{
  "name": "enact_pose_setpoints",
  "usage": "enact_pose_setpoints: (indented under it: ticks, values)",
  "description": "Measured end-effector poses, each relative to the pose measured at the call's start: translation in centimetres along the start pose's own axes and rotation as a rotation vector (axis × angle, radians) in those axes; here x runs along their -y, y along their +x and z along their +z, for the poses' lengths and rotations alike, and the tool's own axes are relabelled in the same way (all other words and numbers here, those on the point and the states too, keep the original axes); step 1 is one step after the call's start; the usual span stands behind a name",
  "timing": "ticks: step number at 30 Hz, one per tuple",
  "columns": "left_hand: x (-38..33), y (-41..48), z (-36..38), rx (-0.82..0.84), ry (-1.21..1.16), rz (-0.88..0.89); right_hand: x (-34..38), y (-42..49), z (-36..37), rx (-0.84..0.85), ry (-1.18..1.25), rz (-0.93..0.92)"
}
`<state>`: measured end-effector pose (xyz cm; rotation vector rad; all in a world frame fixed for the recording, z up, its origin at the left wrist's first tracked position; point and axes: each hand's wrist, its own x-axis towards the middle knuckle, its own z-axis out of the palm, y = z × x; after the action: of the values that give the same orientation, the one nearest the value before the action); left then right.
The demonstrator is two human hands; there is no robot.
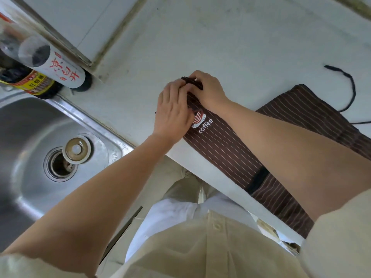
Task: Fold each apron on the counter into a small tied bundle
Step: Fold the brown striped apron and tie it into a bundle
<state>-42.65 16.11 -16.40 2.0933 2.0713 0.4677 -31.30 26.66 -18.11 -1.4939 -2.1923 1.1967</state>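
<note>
A brown pinstriped apron [224,149] with a white "coffee" cup logo lies folded into a long strip across the pale counter [230,47]. At its top end both hands meet. My right hand [208,90] grips a dark strap [193,83] of the apron there, fingers curled over it. My left hand [173,109] lies over the strip's end with its fingertips at the same strap. A black tie string [350,89] trails loose on the counter at the right.
A steel sink [40,149] with a drain strainer [77,148] sits left of the counter. A dark sauce bottle [28,81] and a white labelled bottle [60,69] stand at the sink's back corner. The counter's front edge runs diagonally under my arms.
</note>
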Motion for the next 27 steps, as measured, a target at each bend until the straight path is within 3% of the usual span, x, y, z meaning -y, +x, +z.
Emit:
enact_pose_setpoints:
  ticks: [2, 4, 8, 10, 12, 14, 17, 27]
  values:
    - [-0.1, 0.1, 1.2, 0.247, 0.100, 0.085, -0.4, -0.6, -0.5, -0.145, 0.008, 0.000]
    - [0.3, 0.3, 2.5, 0.416, 0.205, 0.063, -1.1, -2.1, -1.3, -0.298, -0.046, -0.010]
    - [0.0, 0.8, 3.2, 0.330, 0.312, -0.060, -3.3, -7.8, -1.0, -0.381, -0.265, -0.003]
    - [-0.9, 1.2, 3.6, 0.266, 0.239, 0.024, -4.3, -10.6, 0.1, -0.320, -0.423, 0.021]
    - [-1.6, 1.1, 4.5, 0.316, 0.213, 0.155, -5.5, -12.3, 1.3, -0.241, -0.557, 0.058]
    - [-1.6, 0.8, 5.4, 0.370, 0.231, 0.110, -7.0, -13.4, 1.5, -0.193, -0.640, 0.147]
    - [-0.6, 0.5, 5.9, 0.362, 0.260, -0.005, -9.1, -14.7, 0.8, -0.187, -0.687, 0.255]
    - [0.5, 0.4, 5.3, 0.304, 0.188, -0.068, -9.4, -14.4, 0.2, -0.155, -0.681, 0.254]
